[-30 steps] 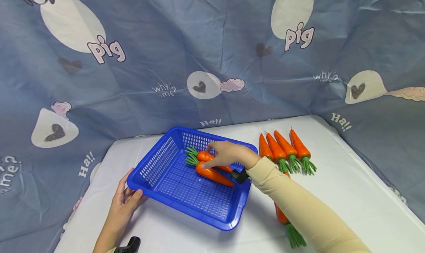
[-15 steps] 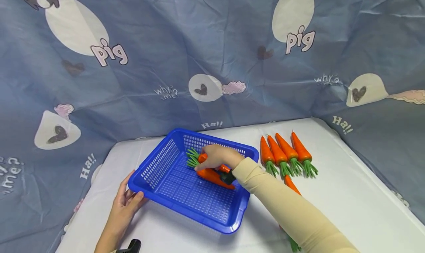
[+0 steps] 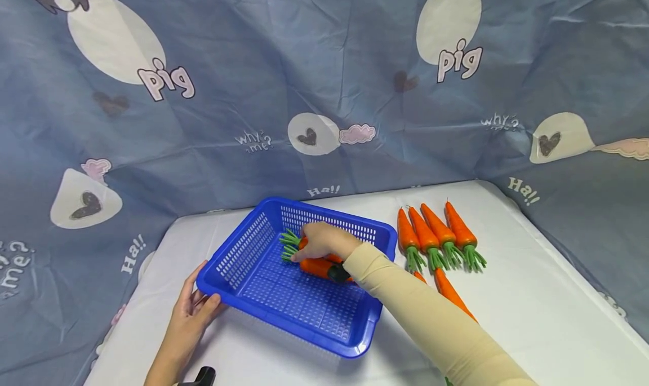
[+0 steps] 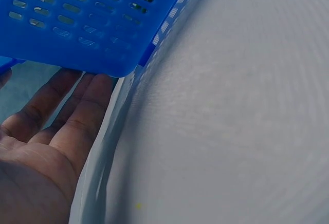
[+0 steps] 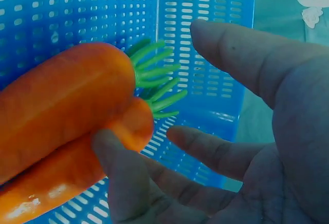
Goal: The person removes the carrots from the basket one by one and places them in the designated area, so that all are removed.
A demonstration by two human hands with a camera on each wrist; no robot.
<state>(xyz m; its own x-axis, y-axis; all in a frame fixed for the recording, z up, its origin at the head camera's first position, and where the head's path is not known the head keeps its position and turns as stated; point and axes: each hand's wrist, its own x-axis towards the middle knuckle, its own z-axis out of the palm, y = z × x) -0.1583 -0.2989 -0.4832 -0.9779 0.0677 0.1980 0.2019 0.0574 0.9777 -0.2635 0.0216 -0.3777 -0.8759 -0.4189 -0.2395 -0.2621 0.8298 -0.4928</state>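
A blue plastic basket with slotted walls stands turned at an angle on the white table. Inside lie two orange carrots, a front carrot and a rear carrot, their green tops toward the left. My right hand reaches down over them with fingers spread, one fingertip right at the carrots in the right wrist view. It partly covers both carrots in the head view. My left hand holds the basket's near left corner, thumb at the rim and fingers against the outside below.
Right of the basket, several carrots lie side by side in a row, green tops toward me. Nearer, another carrot and an orange tip are partly hidden by the right sleeve. A printed blue cloth hangs behind the table.
My right hand has moved left along the carrots toward their green tops. The basket carrots have shifted slightly. My left hand stays at the corner.
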